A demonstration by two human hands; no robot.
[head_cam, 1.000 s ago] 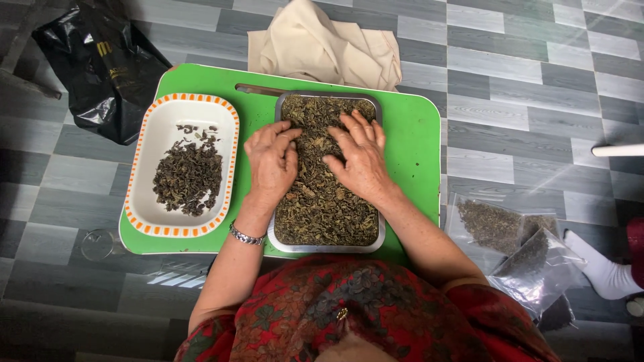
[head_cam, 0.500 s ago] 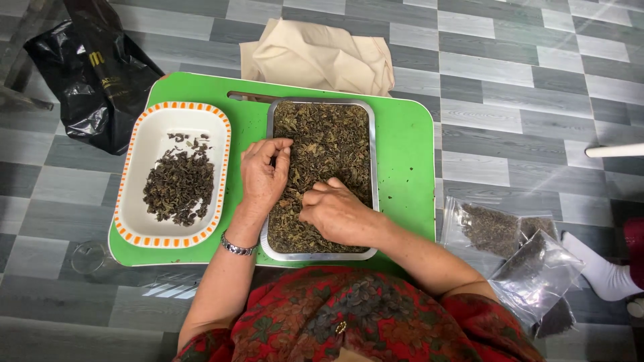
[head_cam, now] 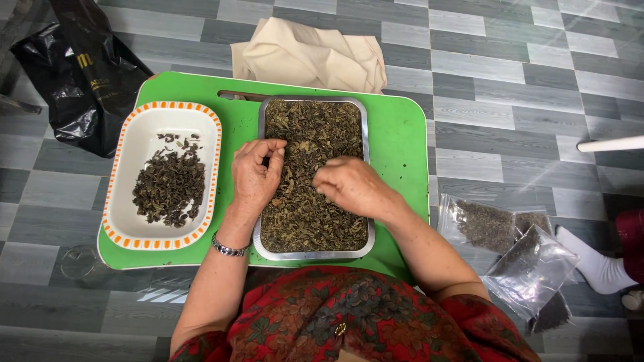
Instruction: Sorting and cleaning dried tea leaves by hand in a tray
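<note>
One green plastic lap desk (head_cam: 402,154) sits on the grey floor, low enough for seated work. At its centre one rectangular steel tray (head_cam: 314,253) holds loose dried leaves (head_cam: 308,214) spread thin for picking; along the left edge one white dish with an orange-dashed rim (head_cam: 127,161) keeps a separate darker pile. Two hands work over the tray: the left hand (head_cam: 255,175) has its grip pinched together on leaves, and the right hand (head_cam: 349,184) rests with its grip curled on them.
</note>
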